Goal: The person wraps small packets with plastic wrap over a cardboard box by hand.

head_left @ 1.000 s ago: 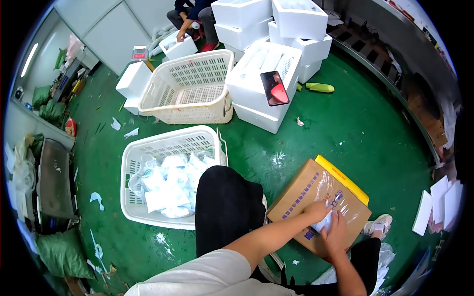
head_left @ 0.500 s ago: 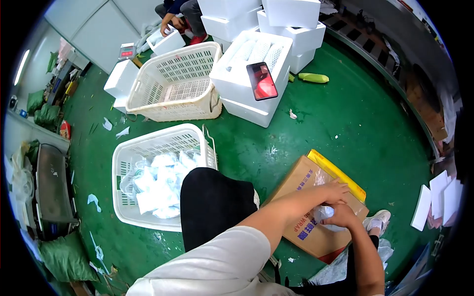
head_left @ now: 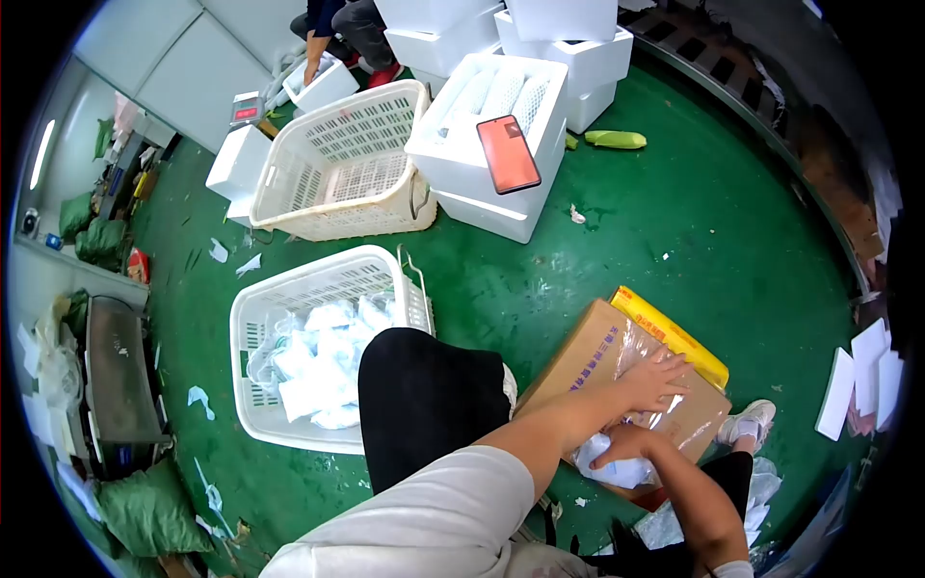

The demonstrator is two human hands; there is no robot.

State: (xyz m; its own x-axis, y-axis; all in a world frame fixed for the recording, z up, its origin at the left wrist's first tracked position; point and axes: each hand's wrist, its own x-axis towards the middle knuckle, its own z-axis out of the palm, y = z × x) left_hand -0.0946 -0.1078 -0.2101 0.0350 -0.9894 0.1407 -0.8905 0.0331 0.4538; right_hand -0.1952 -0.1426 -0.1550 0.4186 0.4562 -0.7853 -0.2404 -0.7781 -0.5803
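Note:
A brown cardboard carton with purple print lies tilted beside my knee, shiny clear plastic film over part of its top. Pressed flat on that film is my left hand, fingers spread. Just nearer to me, my right hand grips a whitish pack wrapped in clear plastic at the carton's near side. What is inside the pack cannot be made out. A yellow box with red print sits along the carton's far edge. To my left, a white plastic basket holds several similar whitish packs.
Beyond stands another white basket, beside white foam boxes with a phone leaning on them. A corn cob in husk lies on the green floor. At the back, another person's hand reaches into a foam box.
My right hand has moved left and toward me with the wrapped pack. My left hand's fingers have spread out flat on the carton. The other person's arm has shifted slightly.

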